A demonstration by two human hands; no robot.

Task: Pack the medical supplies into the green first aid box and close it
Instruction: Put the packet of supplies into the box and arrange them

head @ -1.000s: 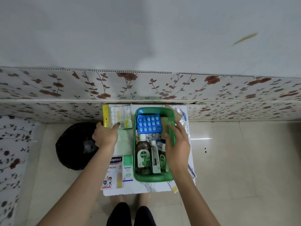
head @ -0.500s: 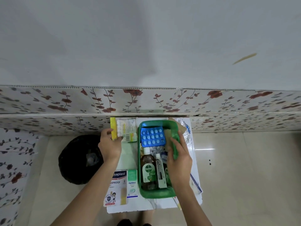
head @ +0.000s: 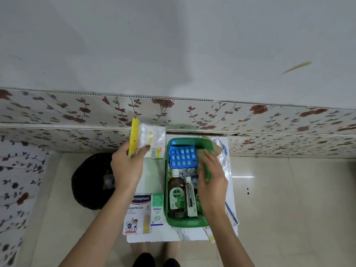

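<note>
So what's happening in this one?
A person is packing a green first aid box on a small white table. The left hand holds a packet of cotton buds lifted beside the box. The right hand grips the box's right wall. A blue pill pack, a brown antiseptic bottle and an ointment tube are already inside. A plaster box and a small carton wait outside.

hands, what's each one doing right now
Left hand: closed on the cotton swab pack, lifted off the table.
Right hand: fingers curled over the green first aid box right rim.
</note>
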